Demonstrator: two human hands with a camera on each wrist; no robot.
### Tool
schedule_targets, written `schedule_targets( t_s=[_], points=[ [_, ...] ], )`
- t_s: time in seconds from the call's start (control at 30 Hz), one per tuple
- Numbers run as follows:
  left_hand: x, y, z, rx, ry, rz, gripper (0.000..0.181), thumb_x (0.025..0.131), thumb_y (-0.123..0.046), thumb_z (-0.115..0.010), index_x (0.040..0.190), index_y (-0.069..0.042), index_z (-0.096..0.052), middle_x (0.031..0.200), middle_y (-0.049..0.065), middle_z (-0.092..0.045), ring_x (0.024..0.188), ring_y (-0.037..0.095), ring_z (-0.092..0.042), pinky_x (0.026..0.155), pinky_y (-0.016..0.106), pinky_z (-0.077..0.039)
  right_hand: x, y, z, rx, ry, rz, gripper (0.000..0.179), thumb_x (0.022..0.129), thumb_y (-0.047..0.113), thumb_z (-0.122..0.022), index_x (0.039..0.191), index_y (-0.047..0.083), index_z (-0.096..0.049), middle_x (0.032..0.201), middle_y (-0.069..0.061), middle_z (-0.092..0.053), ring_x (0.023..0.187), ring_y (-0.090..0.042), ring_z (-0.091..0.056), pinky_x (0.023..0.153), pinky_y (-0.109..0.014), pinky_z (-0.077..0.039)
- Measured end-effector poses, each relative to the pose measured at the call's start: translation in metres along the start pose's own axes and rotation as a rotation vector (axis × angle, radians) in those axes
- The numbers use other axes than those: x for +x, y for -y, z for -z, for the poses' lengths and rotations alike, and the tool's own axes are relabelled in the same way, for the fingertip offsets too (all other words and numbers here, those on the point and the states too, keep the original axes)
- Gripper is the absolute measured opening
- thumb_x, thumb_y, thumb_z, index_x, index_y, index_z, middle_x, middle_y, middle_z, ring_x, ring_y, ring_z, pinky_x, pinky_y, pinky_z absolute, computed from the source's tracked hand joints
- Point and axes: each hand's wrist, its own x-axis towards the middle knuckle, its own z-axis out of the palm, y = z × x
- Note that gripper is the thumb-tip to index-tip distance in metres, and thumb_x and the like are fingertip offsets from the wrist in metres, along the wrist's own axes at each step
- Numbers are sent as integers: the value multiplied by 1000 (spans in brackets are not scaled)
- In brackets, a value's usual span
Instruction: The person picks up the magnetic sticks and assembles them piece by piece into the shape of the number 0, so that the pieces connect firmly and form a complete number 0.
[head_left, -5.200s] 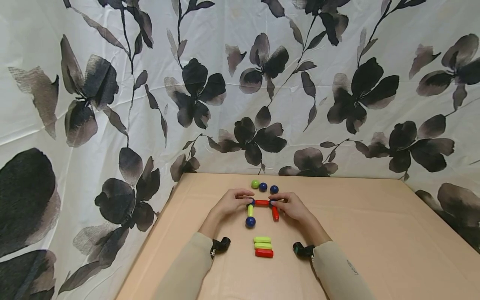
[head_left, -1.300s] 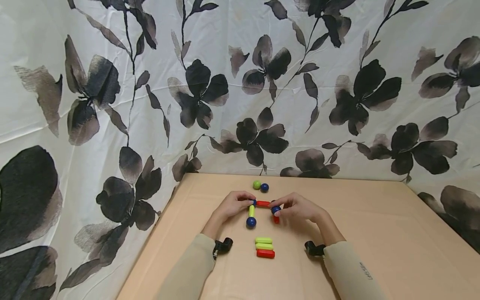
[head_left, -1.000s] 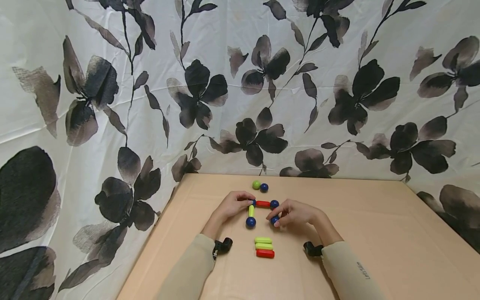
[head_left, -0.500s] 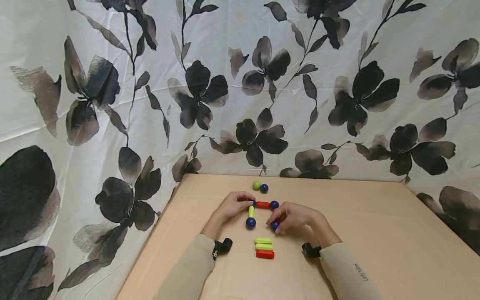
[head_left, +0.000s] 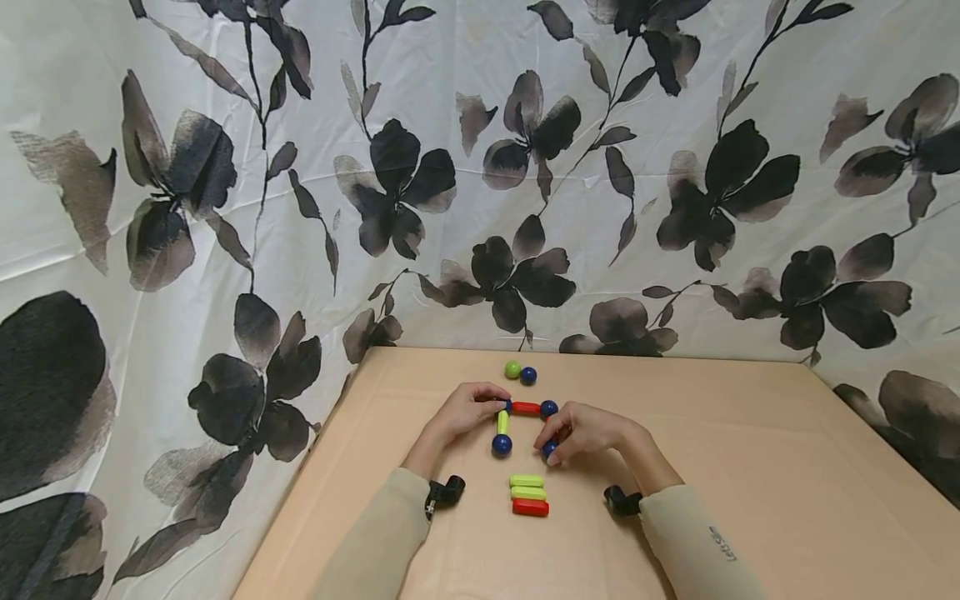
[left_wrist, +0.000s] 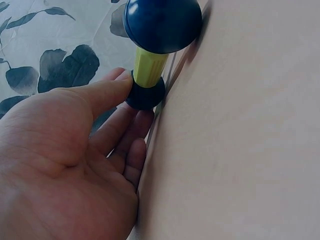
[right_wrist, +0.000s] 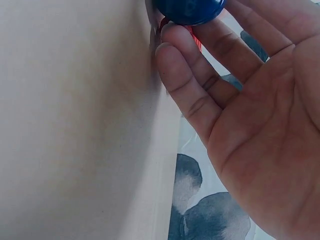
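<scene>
Blue balls and coloured rods form a three-sided toy frame on the table. My left hand [head_left: 463, 410] pinches its far-left blue ball [left_wrist: 145, 97] between thumb and fingers. From that ball a yellow-green rod [head_left: 502, 422] runs to a near-left blue ball [head_left: 502, 446], and a red rod [head_left: 526, 408] reaches a far-right blue ball [head_left: 549, 408]. My right hand [head_left: 596, 432] grips another blue ball [right_wrist: 190, 10] at the near end of the right side. Behind that ball a second red rod [right_wrist: 196, 37] shows, mostly hidden by fingers in the head view.
Behind the frame lie a green ball [head_left: 512, 369] and a loose blue ball [head_left: 528, 376]. Nearer the body, two yellow-green rods [head_left: 527, 487] and a red rod [head_left: 530, 507] lie stacked side by side. A floral curtain [head_left: 480, 167] hangs beyond the table [head_left: 750, 467].
A blue ball left the back row in my right hand. It passed over the right red rod toward me and is now at its near end. My left hand keeps its pinch.
</scene>
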Motion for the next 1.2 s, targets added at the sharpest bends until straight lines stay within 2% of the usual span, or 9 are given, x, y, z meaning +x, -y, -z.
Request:
schedule_targets(
  t_s=[0.33, 0.67, 0.9, 1.2],
  points=[
    [1, 1, 0, 5, -5, -9, 20, 101, -14, -69, 118, -6, -77, 114, 5, -76, 104, 14, -64, 96, 31, -53, 0, 2, 4, -16, -23, 18, 26, 87, 15, -85, 113, 13, -82, 101, 1, -77, 84, -19, -61, 72, -26, -51],
    [0, 0, 0, -6, 2, 9, 22, 101, -12, -69, 121, -6, -76, 115, 4, -77, 107, 16, -65, 97, 32, -52, 2, 0, 1, -77, -21, 15, 30, 87, 27, -87, 114, 16, -81, 112, 0, -75, 98, -21, -59, 78, -29, -51],
    [0, 0, 0, -9, 3, 8, 21, 101, -12, -68, 120, -6, -76, 115, 4, -76, 106, 16, -64, 94, 30, -52, 2, 2, 1, -46, -5, 12, 23, 87, 22, -86, 109, 14, -81, 105, -1, -75, 86, -18, -59, 71, -26, -50],
    [0, 0, 0, -11, 7, 1, 22, 101, -11, -69, 121, -4, -76, 115, 5, -77, 105, 15, -65, 92, 26, -53, 1, 2, 2, -27, 5, 37, 20, 88, 19, -85, 106, 10, -80, 100, 0, -75, 82, -15, -61, 71, -24, -52]
  ],
)
